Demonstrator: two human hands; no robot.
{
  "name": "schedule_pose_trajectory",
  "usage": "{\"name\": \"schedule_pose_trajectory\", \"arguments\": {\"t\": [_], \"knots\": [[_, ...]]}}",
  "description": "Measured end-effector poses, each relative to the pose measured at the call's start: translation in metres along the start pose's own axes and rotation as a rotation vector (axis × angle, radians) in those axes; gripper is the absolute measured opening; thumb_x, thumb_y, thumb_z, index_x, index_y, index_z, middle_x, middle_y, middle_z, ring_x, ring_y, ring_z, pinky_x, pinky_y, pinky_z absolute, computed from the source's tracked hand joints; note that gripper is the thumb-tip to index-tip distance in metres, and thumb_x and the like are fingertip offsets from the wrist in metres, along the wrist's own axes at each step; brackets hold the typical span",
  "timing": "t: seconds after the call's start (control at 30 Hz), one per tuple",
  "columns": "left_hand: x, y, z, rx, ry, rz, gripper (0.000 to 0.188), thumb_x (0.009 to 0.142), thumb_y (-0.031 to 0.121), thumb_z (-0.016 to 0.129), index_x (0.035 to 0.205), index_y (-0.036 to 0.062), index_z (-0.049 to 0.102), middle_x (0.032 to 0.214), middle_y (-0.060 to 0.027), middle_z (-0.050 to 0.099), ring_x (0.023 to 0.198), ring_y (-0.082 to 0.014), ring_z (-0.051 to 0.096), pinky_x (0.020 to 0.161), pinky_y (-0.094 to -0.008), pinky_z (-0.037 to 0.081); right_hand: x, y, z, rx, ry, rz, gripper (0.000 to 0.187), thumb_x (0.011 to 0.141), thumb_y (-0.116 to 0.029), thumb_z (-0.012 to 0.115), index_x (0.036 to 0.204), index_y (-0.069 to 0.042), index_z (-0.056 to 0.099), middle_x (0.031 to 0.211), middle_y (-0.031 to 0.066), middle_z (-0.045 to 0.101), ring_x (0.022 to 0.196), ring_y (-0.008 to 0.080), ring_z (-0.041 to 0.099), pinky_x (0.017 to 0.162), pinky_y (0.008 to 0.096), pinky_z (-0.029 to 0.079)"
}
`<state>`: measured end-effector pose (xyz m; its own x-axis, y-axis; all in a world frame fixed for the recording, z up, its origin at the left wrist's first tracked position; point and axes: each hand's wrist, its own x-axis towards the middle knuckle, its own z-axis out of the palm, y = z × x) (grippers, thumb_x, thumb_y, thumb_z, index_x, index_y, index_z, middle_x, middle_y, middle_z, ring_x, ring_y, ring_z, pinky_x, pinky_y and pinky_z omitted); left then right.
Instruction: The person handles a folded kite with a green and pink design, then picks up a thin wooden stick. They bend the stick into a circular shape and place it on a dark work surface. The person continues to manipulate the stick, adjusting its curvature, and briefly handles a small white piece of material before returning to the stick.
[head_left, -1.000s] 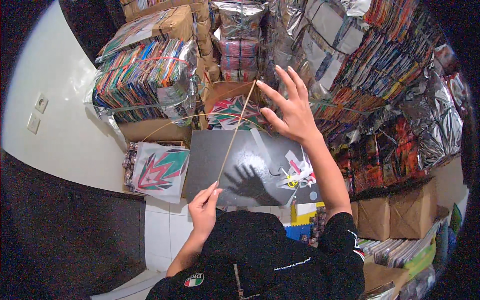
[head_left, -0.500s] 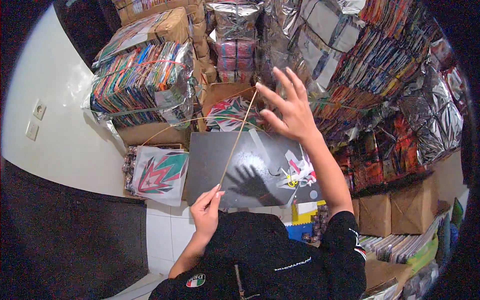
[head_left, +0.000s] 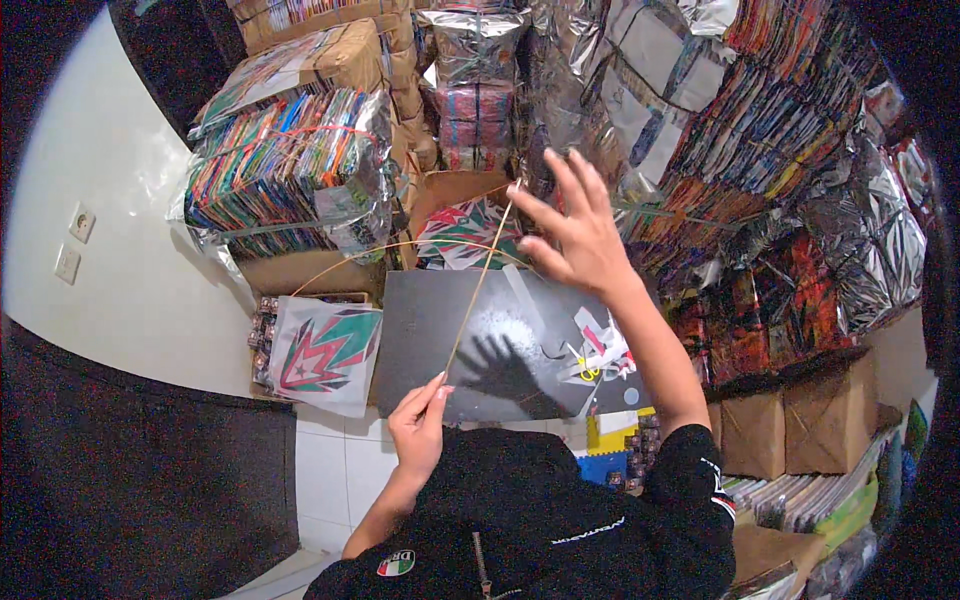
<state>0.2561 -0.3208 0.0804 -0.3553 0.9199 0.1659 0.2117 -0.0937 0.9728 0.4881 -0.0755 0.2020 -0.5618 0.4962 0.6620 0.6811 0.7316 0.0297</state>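
Smooth wood-like stick (head_left: 478, 290), glossy board (head_left: 425, 335), matt paper-like sheet (head_left: 330, 362), crinkled foil-like wrapping (head_left: 882, 235), cloth garment (head_left: 540, 490)

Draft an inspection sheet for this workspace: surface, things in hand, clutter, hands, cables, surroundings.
Surface: dark board, partly covered at its right.
Things in hand: thin stick, slanting; in view it crosses a curved strip.
Clutter: yellow-handled scissors among paper scraps; patterned sheet left of the board.
Left hand: pinches the stick's lower end.
Right hand: fingers spread, index fingertip at the upper end.
Cables: nothing seen.
Surroundings: strapped bundles, white wall at left.
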Motion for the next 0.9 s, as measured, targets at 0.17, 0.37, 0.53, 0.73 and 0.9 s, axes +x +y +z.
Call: {"name": "schedule_pose_trajectory", "arguments": {"t": [0.17,0.37,0.53,0.73,0.9], "knots": [[0.005,0.003,-0.003,-0.004,0.008,-0.052,0.025,0.099,0.003,0.064,0.123,-0.0024,0.072,0.103,-0.0090,0.075,0.087,-0.0085,0.065,0.074,-0.0219,0.049,-0.001,-0.012,-0.002,0.026,-0.090,-0.110,0.055,0.093,-0.059,0.062,0.142,-0.035,0.061,0.165,0.0139,0.032,0.151,0.0411,0.028,0.122,0.0562,0.023],[0.012,-0.001,-0.001,-0.015,0.014,-0.043,0.025,0.099,0.002,0.065,0.122,-0.0029,0.072,0.102,-0.0094,0.076,0.087,-0.0095,0.065,0.075,-0.0226,0.050,0.016,0.012,0.019,-0.016,-0.003,0.003,0.056,0.092,-0.058,0.063,0.142,-0.034,0.062,0.165,0.0193,0.030,0.150,0.0457,0.026,0.122,0.0578,0.023],[0.014,0.006,-0.003,0.013,0.002,-0.091,0.025,0.098,0.004,0.065,0.121,-0.0030,0.073,0.103,-0.0096,0.076,0.096,-0.0134,0.068,0.087,-0.0272,0.052,-0.001,-0.016,0.013,0.086,-0.119,-0.165,0.058,0.091,-0.061,0.064,0.142,-0.034,0.061,0.165,0.0164,0.031,0.151,0.0448,0.025,0.122,0.0580,0.023],[0.018,0.002,-0.002,-0.003,0.016,-0.068,0.025,0.099,0.004,0.065,0.121,-0.0031,0.073,0.103,-0.0098,0.076,0.096,-0.0133,0.068,0.088,-0.0268,0.052,0.017,0.012,0.027,-0.039,0.005,0.007,0.062,0.088,-0.064,0.065,0.141,-0.033,0.062,0.165,0.0183,0.030,0.152,0.0472,0.023,0.122,0.0604,0.022],[0.013,0.001,0.003,-0.014,0.030,-0.111,0.025,0.099,0.004,0.065,0.121,-0.0038,0.072,0.106,-0.0090,0.075,0.096,-0.0130,0.068,0.087,-0.0267,0.052,-0.009,-0.024,0.021,0.142,-0.150,-0.183,0.061,0.089,-0.066,0.062,0.141,-0.035,0.062,0.166,0.0161,0.030,0.152,0.0461,0.023,0.123,0.0590,0.021]]}}
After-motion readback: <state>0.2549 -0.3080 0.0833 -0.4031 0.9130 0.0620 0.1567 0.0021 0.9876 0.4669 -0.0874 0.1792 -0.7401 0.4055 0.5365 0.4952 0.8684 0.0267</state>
